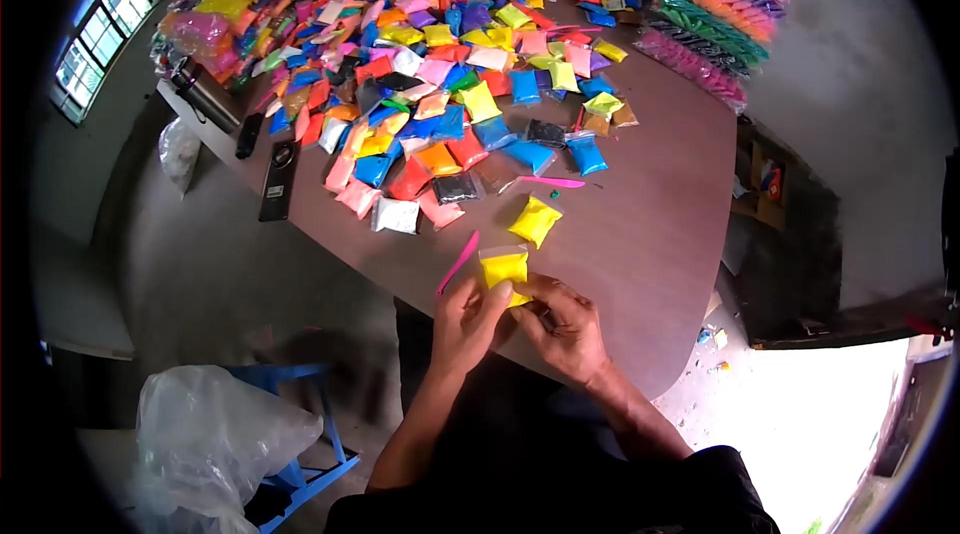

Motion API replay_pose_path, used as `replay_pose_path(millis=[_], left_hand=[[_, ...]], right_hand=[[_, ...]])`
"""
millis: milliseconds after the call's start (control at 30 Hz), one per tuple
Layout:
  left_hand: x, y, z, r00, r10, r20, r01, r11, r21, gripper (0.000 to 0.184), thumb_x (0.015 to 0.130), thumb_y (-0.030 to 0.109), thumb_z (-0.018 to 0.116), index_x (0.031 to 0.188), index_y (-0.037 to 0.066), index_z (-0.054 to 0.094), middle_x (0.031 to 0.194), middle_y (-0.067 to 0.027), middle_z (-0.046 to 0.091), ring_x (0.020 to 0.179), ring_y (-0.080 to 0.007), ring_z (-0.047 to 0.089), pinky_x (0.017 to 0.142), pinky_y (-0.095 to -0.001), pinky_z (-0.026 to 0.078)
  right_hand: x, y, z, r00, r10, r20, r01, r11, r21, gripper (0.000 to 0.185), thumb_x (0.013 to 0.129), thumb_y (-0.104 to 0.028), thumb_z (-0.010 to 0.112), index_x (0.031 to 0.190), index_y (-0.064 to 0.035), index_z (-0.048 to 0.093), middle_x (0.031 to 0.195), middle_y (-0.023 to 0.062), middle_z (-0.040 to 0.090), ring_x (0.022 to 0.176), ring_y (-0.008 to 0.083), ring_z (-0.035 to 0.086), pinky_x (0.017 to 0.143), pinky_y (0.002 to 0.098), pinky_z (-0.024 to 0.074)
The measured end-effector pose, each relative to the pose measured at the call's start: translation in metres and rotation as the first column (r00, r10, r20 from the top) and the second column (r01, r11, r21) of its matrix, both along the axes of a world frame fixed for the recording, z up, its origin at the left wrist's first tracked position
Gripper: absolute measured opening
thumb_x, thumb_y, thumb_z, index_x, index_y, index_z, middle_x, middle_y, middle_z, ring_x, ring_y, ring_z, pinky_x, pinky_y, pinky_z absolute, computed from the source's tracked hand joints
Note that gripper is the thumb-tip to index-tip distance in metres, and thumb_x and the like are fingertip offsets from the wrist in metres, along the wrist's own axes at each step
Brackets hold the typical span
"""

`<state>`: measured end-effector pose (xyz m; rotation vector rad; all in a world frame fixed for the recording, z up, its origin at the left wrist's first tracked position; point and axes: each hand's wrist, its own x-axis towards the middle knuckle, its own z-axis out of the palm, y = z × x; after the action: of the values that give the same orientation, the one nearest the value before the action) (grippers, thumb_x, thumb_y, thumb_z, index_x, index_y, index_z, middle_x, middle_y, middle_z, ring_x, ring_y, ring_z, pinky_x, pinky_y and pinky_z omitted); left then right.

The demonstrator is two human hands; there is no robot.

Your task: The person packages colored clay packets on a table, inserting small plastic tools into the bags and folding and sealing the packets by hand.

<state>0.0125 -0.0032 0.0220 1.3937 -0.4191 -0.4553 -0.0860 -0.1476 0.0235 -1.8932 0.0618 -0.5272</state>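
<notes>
First, both hands are close above the near edge of the table (640, 254), and they share one yellow packet (505, 272). The left hand (462, 329) is nearly closed, with its thumb laid on the packet's face; its fingers behind are mostly hidden. The right hand (565, 326) is also bent almost closed and pinches the lower right part of the same packet between thumb and finger. The clear upper strip of this packet points away from the person.

To the left, on the floor side, a large clear bag (215, 439) lies over a blue stool (325, 479).

Just beyond the hands, a pink stick (458, 263) lies slanted to the left, and a second packet (536, 221), also yellow, lies to the right. Somewhat farther is another stick (555, 182), pink too, near a small green bit (555, 195).

Behind these spreads a wide heap (420, 64) of packets in many colours. A metal flask (212, 99) stands at its left. At the far right, bags (720, 14) are stacked high, and on the far left a window (105, 34) lets in light.
</notes>
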Motion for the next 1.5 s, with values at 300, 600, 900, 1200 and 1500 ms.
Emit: replay_pose_path(millis=[300, 600, 900, 1200, 1500], left_hand=[[-0.013, 0.012, -0.02, 0.997, 0.06, 0.041, -0.063, 0.996, 0.07, 0.022, 0.104, 0.016, 0.07, 0.113, -0.004, 0.069, 0.096, -0.0008, 0.07, 0.083, -0.0046, 0.061, 0.074, -0.0219, 0.05], [-0.019, 0.005, -0.006, 0.995, 0.098, -0.006, -0.098, 0.995, -0.02, 0.025, 0.105, 0.016, 0.07, 0.116, -0.006, 0.069, 0.101, -0.0039, 0.071, 0.092, -0.0073, 0.063, 0.082, -0.0241, 0.05], [-0.016, 0.011, -0.023, 0.997, 0.075, -0.018, -0.076, 0.995, -0.068, 0.022, 0.105, 0.016, 0.07, 0.11, -0.005, 0.069, 0.096, -0.0014, 0.07, 0.088, -0.0052, 0.061, 0.08, -0.0219, 0.049], [-0.022, 0.004, -0.004, 0.992, -0.078, 0.099, 0.064, 0.989, 0.131, 0.024, 0.103, 0.011, 0.071, 0.121, -0.004, 0.067, 0.106, -0.0022, 0.069, 0.093, -0.0064, 0.062, 0.081, -0.0235, 0.052], [-0.018, 0.012, -0.024, 0.997, -0.072, -0.018, 0.072, 0.997, -0.02, 0.027, 0.102, 0.009, 0.071, 0.126, -0.004, 0.066, 0.108, -0.003, 0.069, 0.096, -0.0071, 0.063, 0.083, -0.0243, 0.053]], right_hand=[[0.015, -0.017, -0.004, 0.968, 0.157, -0.194, -0.008, 0.796, 0.605, 0.032, 0.102, -0.012, 0.072, 0.128, 0.0029, 0.062, 0.114, 0.0064, 0.07, 0.102, 0.0124, 0.065, 0.09, 0.0289, 0.0541], [0.015, -0.018, -0.026, 0.978, 0.199, -0.057, -0.12, 0.771, 0.625, 0.025, 0.103, -0.009, 0.073, 0.125, -0.0003, 0.067, 0.109, 0.0027, 0.071, 0.097, 0.0093, 0.064, 0.087, 0.0267, 0.0543], [0.011, -0.015, -0.013, 0.967, 0.234, -0.097, -0.135, 0.801, 0.583, 0.024, 0.105, -0.008, 0.068, 0.127, 0.0029, 0.067, 0.118, 0.0074, 0.072, 0.103, 0.0138, 0.068, 0.092, 0.0304, 0.0567], [0.011, -0.011, -0.029, 0.997, 0.07, -0.032, -0.046, 0.872, 0.487, 0.019, 0.106, -0.013, 0.069, 0.115, 0.0026, 0.074, 0.11, 0.0077, 0.071, 0.095, 0.0127, 0.064, 0.083, 0.0276, 0.0531], [0.012, -0.012, -0.026, 0.995, 0.102, -0.012, -0.09, 0.924, 0.371, 0.02, 0.106, -0.012, 0.068, 0.119, 0.0029, 0.072, 0.111, 0.0084, 0.069, 0.096, 0.0136, 0.064, 0.084, 0.0283, 0.0529]])
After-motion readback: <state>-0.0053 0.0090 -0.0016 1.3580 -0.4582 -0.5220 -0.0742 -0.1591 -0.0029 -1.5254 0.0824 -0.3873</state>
